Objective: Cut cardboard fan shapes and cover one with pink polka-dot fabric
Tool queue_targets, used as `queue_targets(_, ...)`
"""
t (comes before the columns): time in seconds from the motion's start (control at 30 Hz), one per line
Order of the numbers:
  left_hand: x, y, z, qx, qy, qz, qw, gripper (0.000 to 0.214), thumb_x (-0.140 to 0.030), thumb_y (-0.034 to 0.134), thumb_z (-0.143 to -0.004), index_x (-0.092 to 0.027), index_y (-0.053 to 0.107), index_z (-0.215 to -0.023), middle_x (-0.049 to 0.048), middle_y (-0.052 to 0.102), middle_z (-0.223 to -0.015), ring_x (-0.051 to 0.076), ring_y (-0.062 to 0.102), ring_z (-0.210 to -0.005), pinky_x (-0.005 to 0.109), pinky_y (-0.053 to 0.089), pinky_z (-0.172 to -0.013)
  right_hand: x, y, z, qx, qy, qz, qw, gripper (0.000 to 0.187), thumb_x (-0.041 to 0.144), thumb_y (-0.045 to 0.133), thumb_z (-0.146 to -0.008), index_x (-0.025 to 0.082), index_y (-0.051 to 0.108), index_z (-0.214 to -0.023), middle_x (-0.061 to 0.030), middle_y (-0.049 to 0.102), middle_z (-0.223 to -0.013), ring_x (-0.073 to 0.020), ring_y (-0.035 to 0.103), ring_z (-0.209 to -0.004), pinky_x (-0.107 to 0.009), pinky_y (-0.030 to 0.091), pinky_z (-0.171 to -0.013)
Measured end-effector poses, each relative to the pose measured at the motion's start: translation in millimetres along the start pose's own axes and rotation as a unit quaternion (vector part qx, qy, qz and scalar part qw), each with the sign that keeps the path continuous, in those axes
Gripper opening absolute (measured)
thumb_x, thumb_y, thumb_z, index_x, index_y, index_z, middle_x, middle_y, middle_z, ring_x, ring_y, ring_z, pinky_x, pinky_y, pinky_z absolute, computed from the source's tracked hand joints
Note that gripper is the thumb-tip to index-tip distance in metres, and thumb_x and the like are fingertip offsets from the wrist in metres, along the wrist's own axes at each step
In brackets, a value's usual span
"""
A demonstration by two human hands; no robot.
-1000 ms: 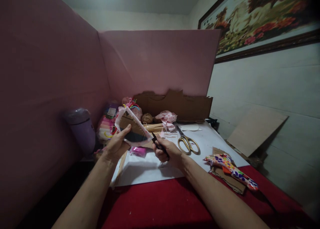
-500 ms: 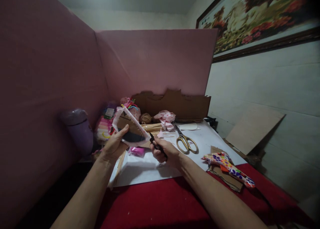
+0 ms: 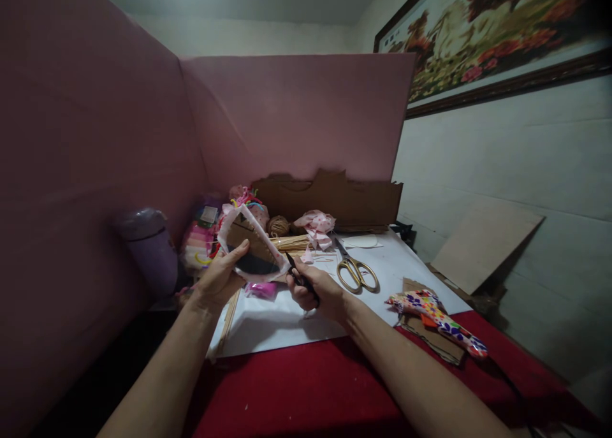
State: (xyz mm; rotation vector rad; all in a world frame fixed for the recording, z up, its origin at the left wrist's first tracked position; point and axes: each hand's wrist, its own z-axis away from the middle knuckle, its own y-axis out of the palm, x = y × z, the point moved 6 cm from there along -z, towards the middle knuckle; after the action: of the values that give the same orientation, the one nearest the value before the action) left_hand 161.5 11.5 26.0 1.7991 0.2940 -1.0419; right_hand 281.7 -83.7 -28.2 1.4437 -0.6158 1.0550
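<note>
My left hand (image 3: 222, 278) is closed on a mirror (image 3: 255, 254) with a white and pink cloth border, thumb over its face and fingers behind it. The mirror is held tilted above the table and reflects brown and dark patches. My right hand (image 3: 318, 285) is wrapped round a slim black pointed tool (image 3: 292, 263). Its tip points up and left, close to the mirror's lower right corner; whether they touch I cannot tell. My fingers hide part of the tool, so its exact kind is unclear. Gold-handled scissors (image 3: 356, 274) lie to the right of this hand.
A flower-patterned glue gun (image 3: 440, 320) rests on cardboard at the right. Behind my hands are thin wooden sticks (image 3: 291, 243), a twine ball (image 3: 278, 226), crumpled pink cloth (image 3: 315, 224) and a cardboard strip (image 3: 329, 202). A purple container (image 3: 150, 250) stands left. A pink packet (image 3: 261, 289) lies below the mirror.
The mirror has turned a little in my left hand's hold, its right corner dropping slightly. The black tool stays beside that corner, and my right hand has barely moved.
</note>
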Motion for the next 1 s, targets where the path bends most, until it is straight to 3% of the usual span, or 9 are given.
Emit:
queue_targets(0.33,-0.3,-0.3,1.4,-0.019,0.000,0.008,1.000,0.033,-0.006,0.060,-0.078,-0.014,0.065,-0.109,0.0073,0.075,-0.084,0.019,0.070,-0.072,0.035,0.056,-0.078,0.8,-11.3,-3.9,-0.055,-0.044,0.040,0.997,0.043,0.057,0.051,-0.082,0.017,0.048,-0.068,0.0118,0.026,-0.041,-0.0026,0.013,-0.033,-0.015,0.005,-0.033)
queue_targets(0.67,-2.5,-0.6,1.1,-0.017,0.012,-0.002,1.000,0.031,-0.005,0.059,-0.078,-0.014,0.066,-0.107,0.0060,0.075,-0.079,0.018,0.070,-0.069,0.034,0.056,-0.078,4.6,-0.8,3.2,-0.027,-0.027,0.058,0.998,0.052,0.066,0.043,-0.083,0.015,0.051,-0.072,0.0103,0.030,-0.043,-0.0026,0.015,-0.033,-0.015,0.007,-0.033)
queue_targets(1.0,0.5,3.0,1.8,0.033,0.006,-0.031,0.999,0.028,-0.007,0.062,-0.076,-0.015,0.068,-0.103,0.0069,0.075,-0.092,0.019,0.070,-0.079,0.033,0.055,-0.081,3.1,0.5,1.6,-0.009,-0.036,0.057,0.998,0.051,0.066,0.037,-0.085,0.017,0.050,-0.078,0.0103,0.033,-0.042,-0.0034,0.015,-0.033,-0.015,0.009,-0.033)
